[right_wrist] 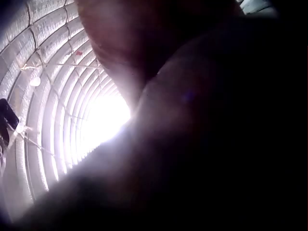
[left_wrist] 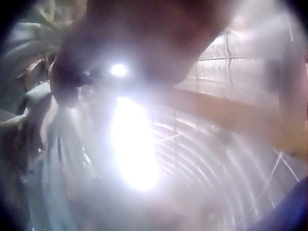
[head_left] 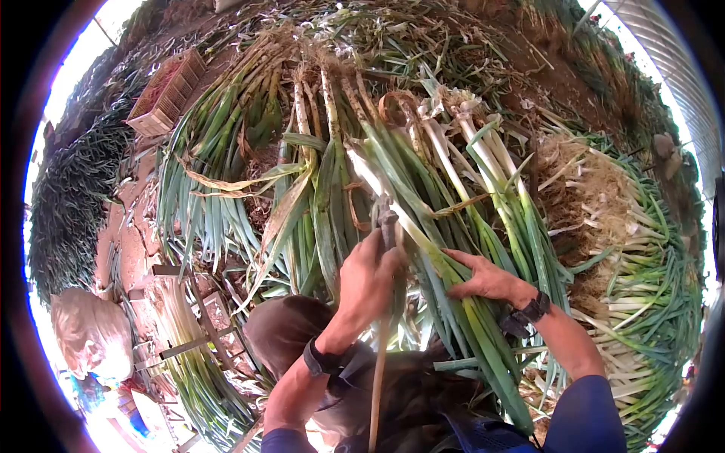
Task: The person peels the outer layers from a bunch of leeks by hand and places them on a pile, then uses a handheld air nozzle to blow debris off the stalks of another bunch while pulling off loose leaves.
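In the head view my left hand (head_left: pixel 361 281) grips a grey nozzle (head_left: pixel 387 219), and a tan hose (head_left: pixel 380 377) runs down from below the fist. The nozzle's tip lies against the white stalk of a leek-like green onion (head_left: pixel 424 243). Its long leaves slant down to the right, where my right hand (head_left: pixel 489 281) holds them between thumb and fingers. Some of those fingers are hidden under the leaves. In the left wrist view the hand is a dark blur beside the hose (left_wrist: pixel 216 108). Glare and shadow fill most of the right wrist view.
Untrimmed onions (head_left: pixel 226 151) with brown roots lie just beyond my hands. More white-stalked onions (head_left: pixel 634 279) are piled at right. A crate (head_left: pixel 168 92) stands at far left, near a bundle of onions (head_left: pixel 181 332) on a metal frame. Loose peelings (head_left: pixel 423 38) cover the ground behind.
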Demonstrator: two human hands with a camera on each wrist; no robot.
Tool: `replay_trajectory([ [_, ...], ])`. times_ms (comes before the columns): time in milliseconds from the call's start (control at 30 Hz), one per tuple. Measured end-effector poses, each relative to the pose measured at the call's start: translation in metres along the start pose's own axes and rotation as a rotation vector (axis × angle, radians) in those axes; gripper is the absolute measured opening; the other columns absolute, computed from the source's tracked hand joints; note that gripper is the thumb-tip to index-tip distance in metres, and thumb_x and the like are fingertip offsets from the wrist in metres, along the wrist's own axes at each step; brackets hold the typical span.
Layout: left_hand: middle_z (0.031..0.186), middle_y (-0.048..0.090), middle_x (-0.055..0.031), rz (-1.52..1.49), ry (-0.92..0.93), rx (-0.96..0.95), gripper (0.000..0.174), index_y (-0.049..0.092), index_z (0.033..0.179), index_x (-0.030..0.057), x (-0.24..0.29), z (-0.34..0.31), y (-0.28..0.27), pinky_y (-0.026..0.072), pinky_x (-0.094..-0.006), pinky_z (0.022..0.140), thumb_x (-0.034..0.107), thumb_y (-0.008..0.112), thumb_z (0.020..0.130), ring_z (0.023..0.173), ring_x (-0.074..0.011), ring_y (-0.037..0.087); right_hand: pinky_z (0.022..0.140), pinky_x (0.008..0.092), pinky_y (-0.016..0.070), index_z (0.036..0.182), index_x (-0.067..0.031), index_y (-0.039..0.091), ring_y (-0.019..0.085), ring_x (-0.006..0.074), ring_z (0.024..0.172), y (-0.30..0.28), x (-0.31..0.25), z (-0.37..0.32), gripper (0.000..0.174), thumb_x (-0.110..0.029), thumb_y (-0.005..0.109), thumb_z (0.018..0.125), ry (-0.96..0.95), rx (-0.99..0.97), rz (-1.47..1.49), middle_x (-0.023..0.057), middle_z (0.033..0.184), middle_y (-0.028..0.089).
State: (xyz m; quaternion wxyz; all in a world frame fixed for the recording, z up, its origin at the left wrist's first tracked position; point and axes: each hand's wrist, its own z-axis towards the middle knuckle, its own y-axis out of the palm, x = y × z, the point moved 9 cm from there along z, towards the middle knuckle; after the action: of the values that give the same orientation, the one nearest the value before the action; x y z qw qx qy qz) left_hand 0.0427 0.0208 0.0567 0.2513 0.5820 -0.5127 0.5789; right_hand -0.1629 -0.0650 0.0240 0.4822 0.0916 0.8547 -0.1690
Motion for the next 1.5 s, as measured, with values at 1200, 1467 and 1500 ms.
replay_trajectory([
  [1200, 0.130, 0.062, -0.0239, -0.049, 0.025, 0.424, 0.054, 0.052, 0.143, -0.0036, -0.019, -0.009, -0.106, 0.0457, -0.0413, 0.104, 0.021, 0.062, 0.096, 0.119, -0.0335, 0.061, 0.116, 0.0435, 0.0400, 0.151, 0.0025, 0.043, 0.051, 0.0358, 0.137, -0.146, -0.097, -0.010, 0.077, -0.041, 0.070, 0.094, 0.197, 0.197, -0.871, 0.0270, 0.149, 0.049],
  [1467, 0.130, 0.061, -0.0255, -0.007, 0.133, 0.484, 0.059, 0.051, 0.143, -0.0054, -0.015, -0.013, -0.126, 0.0441, -0.0427, 0.105, 0.027, 0.062, 0.095, 0.120, -0.0367, 0.060, 0.102, 0.0446, 0.0501, 0.148, 0.0078, 0.043, 0.062, 0.0365, 0.121, 0.029, -0.081, 0.246, 0.084, -0.053, 0.064, 0.094, 0.189, -0.032, -0.688, 0.0308, 0.131, 0.061],
  [1500, 0.127, 0.062, -0.0251, 0.004, 0.105, 0.469, 0.059, 0.051, 0.143, -0.0055, -0.017, -0.013, -0.127, 0.0448, -0.0427, 0.104, 0.027, 0.063, 0.094, 0.117, -0.0367, 0.060, 0.102, 0.0446, 0.0501, 0.148, 0.0078, 0.043, 0.062, 0.0365, 0.121, 0.054, -0.070, 0.263, 0.084, -0.053, 0.064, 0.094, 0.190, -0.040, -0.689, 0.0308, 0.131, 0.061],
])
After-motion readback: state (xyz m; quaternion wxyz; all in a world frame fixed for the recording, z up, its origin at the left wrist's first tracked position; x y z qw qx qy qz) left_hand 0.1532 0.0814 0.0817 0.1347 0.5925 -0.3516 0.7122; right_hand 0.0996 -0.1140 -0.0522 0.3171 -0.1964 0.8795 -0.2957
